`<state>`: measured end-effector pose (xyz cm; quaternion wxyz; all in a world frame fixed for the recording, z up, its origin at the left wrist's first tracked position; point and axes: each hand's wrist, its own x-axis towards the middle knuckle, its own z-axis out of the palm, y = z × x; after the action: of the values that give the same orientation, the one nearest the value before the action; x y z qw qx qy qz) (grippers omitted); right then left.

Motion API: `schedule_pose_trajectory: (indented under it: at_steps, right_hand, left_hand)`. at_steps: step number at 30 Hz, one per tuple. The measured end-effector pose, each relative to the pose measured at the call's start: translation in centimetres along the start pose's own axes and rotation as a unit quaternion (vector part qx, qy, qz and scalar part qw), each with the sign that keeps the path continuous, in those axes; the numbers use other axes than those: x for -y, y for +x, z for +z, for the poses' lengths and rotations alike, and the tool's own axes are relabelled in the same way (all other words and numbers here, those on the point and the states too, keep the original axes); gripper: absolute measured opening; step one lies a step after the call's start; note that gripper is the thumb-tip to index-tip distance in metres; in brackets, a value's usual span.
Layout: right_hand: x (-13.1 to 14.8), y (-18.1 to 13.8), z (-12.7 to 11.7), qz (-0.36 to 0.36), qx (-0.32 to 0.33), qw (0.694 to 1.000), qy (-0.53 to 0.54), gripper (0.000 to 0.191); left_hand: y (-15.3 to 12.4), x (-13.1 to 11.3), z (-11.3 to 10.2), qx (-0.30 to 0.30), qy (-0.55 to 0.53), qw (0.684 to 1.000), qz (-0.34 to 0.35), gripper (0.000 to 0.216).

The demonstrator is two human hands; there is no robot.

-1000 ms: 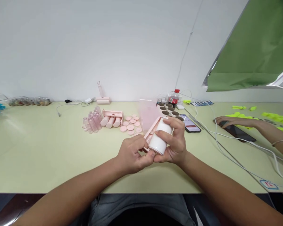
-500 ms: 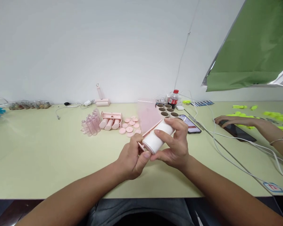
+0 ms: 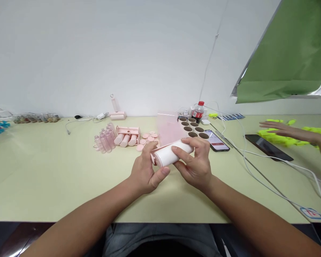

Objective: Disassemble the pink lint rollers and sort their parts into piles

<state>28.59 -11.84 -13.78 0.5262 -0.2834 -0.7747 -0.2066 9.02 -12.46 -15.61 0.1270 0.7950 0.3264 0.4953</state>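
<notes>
A white sticky-paper lint roll [image 3: 169, 155] is tilted in front of me, its right end higher. My right hand [image 3: 195, 162] grips it with fingers over the top and thumb beneath. At its left end a pink lint roller holder [image 3: 153, 158] shows, mostly hidden behind the roll. My left hand [image 3: 147, 169] holds that pink end between its fingers and palm, its thumb stretched away from the roll. Pink round caps [image 3: 147, 138] lie just beyond my left hand. Farther left are pink holders with handles [image 3: 127, 137] and clear pink tubes [image 3: 105, 140].
Several upright rolls [image 3: 193, 129] stand by a cola bottle [image 3: 198, 111], with a lit phone [image 3: 216, 140] beside them. White cables [image 3: 259, 155] cross the right side. A co-worker's hand [image 3: 286, 131] is over yellow pieces [image 3: 278, 137], near a dark phone [image 3: 267, 147].
The roll has moved slightly left and lies flatter, closer to level. My left thumb has come away from its end. The co-worker's hand has lifted off the dark phone toward the yellow pieces.
</notes>
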Motion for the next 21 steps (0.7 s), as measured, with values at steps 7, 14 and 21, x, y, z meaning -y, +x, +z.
schedule_pose_trajectory:
  at_steps: [7,14,21]
  right_hand:
    - [-0.7,0.0,0.0,-0.014,0.004,1.000,0.009,0.054]
    - [-1.5,-1.5,0.8,0.121,0.070,0.952,0.273,0.076]
    - [-0.9,-2.3,1.7,0.274,0.117,0.848,0.438,0.090]
  left_hand:
    - [0.1,1.0,-0.2,0.022,-0.060,0.998,-0.008,0.051]
    - [1.0,1.1,-0.4,-0.042,-0.388,0.909,-0.143,0.050]
    - [1.6,0.3,0.3,0.144,-0.579,0.725,-0.344,0.037]
